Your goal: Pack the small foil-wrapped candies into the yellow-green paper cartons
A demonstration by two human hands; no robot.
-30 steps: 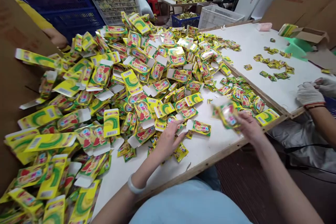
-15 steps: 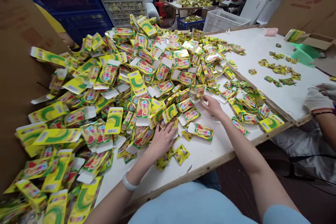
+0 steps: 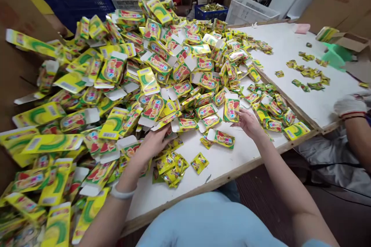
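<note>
Currently, one small carton (image 3: 231,107), white end flap facing the far edge of the bench (image 3: 217,168), is at the right hand (image 3: 248,123). Right: fingertips pinching the carton's near right corner. Left hand (image 3: 153,142): at the near margin of the carton heap (image 3: 176,71), fingers partly hidden beneath cartons; cannot tell whether it grips any. Another carton (image 3: 222,139) lies nearer the bench's front edge; closer to that edge, a sachet cluster (image 3: 172,168) and a lone sachet (image 3: 199,163). Further out, a gloved co-worker's hand (image 3: 349,107) by the adjoining tabletop (image 3: 333,114). Technique (judgement): light pinch, since thin card probably dents; flap kept uppermost; left fingers eased out slowly, lest the heap slide onto the sachets.
</note>
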